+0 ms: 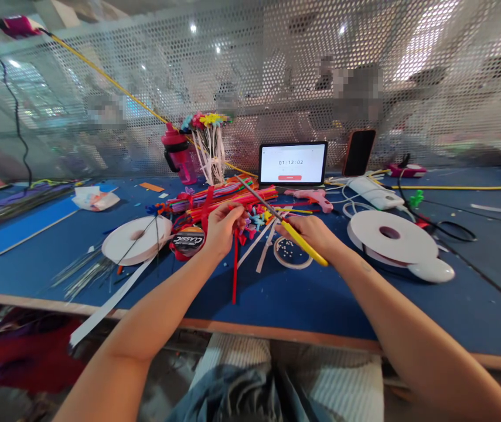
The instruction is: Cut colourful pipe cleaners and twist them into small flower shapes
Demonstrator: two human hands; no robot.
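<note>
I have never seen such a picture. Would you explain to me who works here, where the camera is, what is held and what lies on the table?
There is no machine here: a person works bare-handed. The one picture comes from a camera on their head, looking forward and down. The left hand holds a red stem; the right hand holds a yellow-handled tool, probably scissors. On the blue table lie coloured stems, a pink glue gun and, at either side, a white reel.

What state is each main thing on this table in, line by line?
Black-framed rectangular tablet: standing, screen lit.
Black rectangular phone: propped upright, screen dark.
Pink translucent plastic bottle: upright, lid on.
Yellow-handled metal scissors: held in right hand.
Left-side round white spool: flat, white strip trailing.
Pink plastic glue gun: lying down.
</note>
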